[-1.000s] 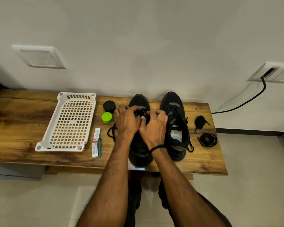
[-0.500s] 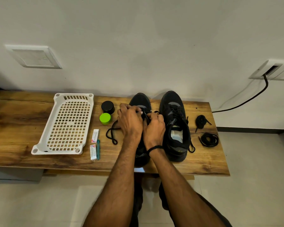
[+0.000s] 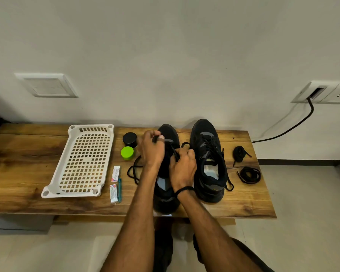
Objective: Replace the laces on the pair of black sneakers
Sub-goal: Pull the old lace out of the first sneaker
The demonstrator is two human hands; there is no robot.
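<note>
Two black sneakers stand side by side on the wooden bench [image 3: 28, 154], toes toward the wall. Over the left sneaker [image 3: 167, 195] my left hand [image 3: 152, 152] pinches a black lace end, raised near the toe. My right hand [image 3: 183, 167] grips the lace at the eyelets of the same shoe. A loose stretch of black lace [image 3: 133, 171] trails on the bench left of that shoe. The right sneaker [image 3: 208, 163] is laced, its ends hanging at its right side. Two coiled black laces [image 3: 249, 174] lie to the right.
A white perforated tray [image 3: 82, 161] lies at the left. A black jar [image 3: 130, 139] and a green-lidded jar [image 3: 127, 153] stand beside it. Two small packets [image 3: 115, 173] and a teal tool [image 3: 119, 190] lie near the front. A black cable [image 3: 294, 126] runs to a wall socket.
My left hand has lifted up and to the left, pulling the lace end away from the shoe. My right hand stays at the eyelets.
</note>
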